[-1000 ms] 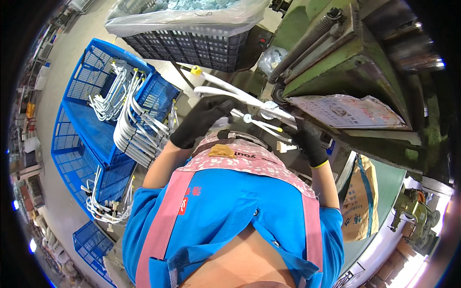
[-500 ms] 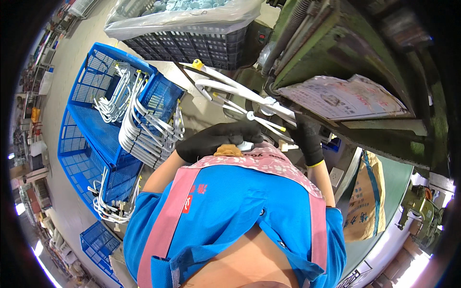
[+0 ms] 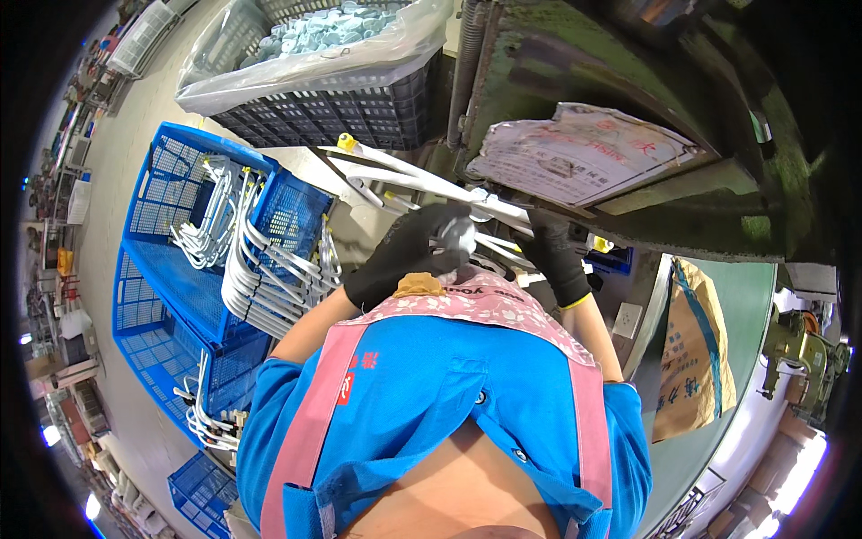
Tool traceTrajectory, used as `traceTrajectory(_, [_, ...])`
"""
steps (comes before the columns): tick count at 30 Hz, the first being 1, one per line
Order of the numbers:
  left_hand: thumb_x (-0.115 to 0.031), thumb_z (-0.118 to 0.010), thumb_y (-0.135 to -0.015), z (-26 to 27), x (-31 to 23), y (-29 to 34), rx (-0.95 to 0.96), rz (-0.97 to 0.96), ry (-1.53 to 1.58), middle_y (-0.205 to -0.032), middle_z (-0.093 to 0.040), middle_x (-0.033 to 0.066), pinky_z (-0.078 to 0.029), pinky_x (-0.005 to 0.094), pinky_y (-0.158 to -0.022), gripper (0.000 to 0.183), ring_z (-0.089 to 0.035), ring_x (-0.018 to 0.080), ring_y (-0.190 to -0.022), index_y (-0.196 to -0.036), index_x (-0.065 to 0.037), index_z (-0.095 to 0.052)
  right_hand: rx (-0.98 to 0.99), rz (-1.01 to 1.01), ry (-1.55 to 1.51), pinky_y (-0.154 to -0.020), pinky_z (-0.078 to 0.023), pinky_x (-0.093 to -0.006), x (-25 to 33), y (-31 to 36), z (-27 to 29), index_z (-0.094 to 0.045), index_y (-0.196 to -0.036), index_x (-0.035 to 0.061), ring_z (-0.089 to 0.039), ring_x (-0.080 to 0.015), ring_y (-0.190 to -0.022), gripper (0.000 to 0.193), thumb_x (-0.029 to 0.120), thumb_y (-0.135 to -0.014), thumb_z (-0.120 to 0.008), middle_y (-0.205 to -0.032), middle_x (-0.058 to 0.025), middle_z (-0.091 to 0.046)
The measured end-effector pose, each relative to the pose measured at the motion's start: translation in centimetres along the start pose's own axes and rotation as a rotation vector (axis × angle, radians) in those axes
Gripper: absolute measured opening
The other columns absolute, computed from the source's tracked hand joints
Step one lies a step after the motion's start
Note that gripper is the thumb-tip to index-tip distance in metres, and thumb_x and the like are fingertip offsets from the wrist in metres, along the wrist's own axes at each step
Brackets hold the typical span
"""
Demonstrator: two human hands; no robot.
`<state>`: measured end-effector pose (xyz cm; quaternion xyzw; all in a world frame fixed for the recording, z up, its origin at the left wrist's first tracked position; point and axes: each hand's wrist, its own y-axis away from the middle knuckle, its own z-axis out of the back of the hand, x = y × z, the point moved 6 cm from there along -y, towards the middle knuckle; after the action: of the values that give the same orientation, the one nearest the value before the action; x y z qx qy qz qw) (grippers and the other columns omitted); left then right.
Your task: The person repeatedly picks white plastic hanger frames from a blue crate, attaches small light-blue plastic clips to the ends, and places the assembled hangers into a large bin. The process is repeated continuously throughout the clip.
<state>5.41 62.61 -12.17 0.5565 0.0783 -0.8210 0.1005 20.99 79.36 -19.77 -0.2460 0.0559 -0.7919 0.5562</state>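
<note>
White tubes with yellow end caps form a frame (image 3: pixel 422 180) ahead of me, its right end reaching the dark green machine. At that end my right hand (image 3: pixel 555 260), in a black glove with a yellow cuff edge, is closed around the tubing. Closer to my body, my left hand (image 3: pixel 409 247), also black-gloved, has its fingers curled around a small pale grey piece (image 3: pixel 458 235). The piece is blurred, so its kind is unclear. Pale connectors (image 3: pixel 482 199) sit on the tubes between the hands. The pink apron (image 3: pixel 485 310) lies just under both hands.
Blue plastic crates (image 3: pixel 171 269) at left hold bundles of bent white tubes (image 3: pixel 260 278). A black crate (image 3: pixel 323 112) lined with clear plastic holds many light-blue small parts (image 3: pixel 332 34). The green machine (image 3: pixel 628 180) overhangs the right side; a brown sack (image 3: pixel 696 359) lies beyond my right arm.
My left hand has lifted away from the apron toward the tubes, and the pale piece now shows in its fingers. My right hand stays on the tubing. The view has shifted slightly.
</note>
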Motion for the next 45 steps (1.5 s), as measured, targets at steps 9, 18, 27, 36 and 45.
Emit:
traceTrajectory(9, [-0.019,-0.068,-0.077,-1.4,-1.1,-4.5,-0.294,-0.457,-0.449,-0.093,-0.06,0.018,-0.042,0.0468,-0.078,0.043,-0.057,0.037,-0.085,-0.113,-0.002,-0.053,-0.113,-0.025,0.253,-0.064,-0.047,-0.0431,0.8,-0.1,0.2,-0.065,-0.101,0.019,-0.061,-0.0291,-0.08,0.038,0.043,-0.071,-0.071,-0.09,-0.0077,-0.061])
traceTrajectory(18, [-0.022,-0.068,-0.079,-2.5,1.3,-5.6,-0.08,-0.349,-0.453,-0.115,-0.056,0.0243,-0.04,0.0493,-0.09,0.051,-0.051,0.0433,-0.107,-0.121,0.0,-0.049,-0.053,-0.121,0.226,-0.066,-0.046,-0.0443,1.3,0.3,0.3,-0.063,-0.108,0.0201,-0.06,-0.03,-0.086,0.042,0.041,-0.072,-0.07,-0.094,-0.0082,-0.062])
traceTrajectory(27, [-0.028,-0.077,-0.063,3.1,3.5,-5.9,-0.131,-0.437,-0.721,-0.117,-0.053,0.0179,-0.04,0.0444,-0.091,0.064,-0.048,0.034,-0.11,-0.118,-0.004,-0.054,-0.062,-0.082,0.261,-0.062,-0.047,-0.0447,0.4,2.4,2.0,-0.059,-0.11,0.0197,-0.062,-0.0301,-0.081,0.045,0.043,-0.073,-0.072,-0.096,-0.0087,-0.063])
traceTrajectory(36, [-0.018,-0.068,-0.066,7.7,7.2,-6.0,-0.172,-0.41,-0.921,-0.068,-0.056,0.0105,-0.043,0.0445,-0.066,0.017,-0.058,0.0312,-0.068,-0.078,-0.009,-0.061,-0.079,-0.363,0.206,-0.067,-0.049,-0.0439,-1.8,3.0,0.8,-0.065,-0.086,0.0151,-0.063,-0.0331,-0.078,0.027,0.022,-0.062,-0.075,-0.084,-0.0098,-0.065])
traceTrajectory(45, [-0.021,-0.065,-0.07,7.5,7.0,-6.7,-0.193,-0.588,-1.082,-0.066,-0.06,0.009,-0.042,0.0425,-0.063,0.009,-0.061,0.0271,-0.069,-0.071,-0.013,-0.062,0.158,-0.544,0.249,-0.074,-0.051,-0.0428,2.1,0.4,3.9,-0.071,-0.091,0.0076,-0.064,-0.0365,-0.08,0.032,0.03,-0.068,-0.072,-0.083,-0.0187,-0.067])
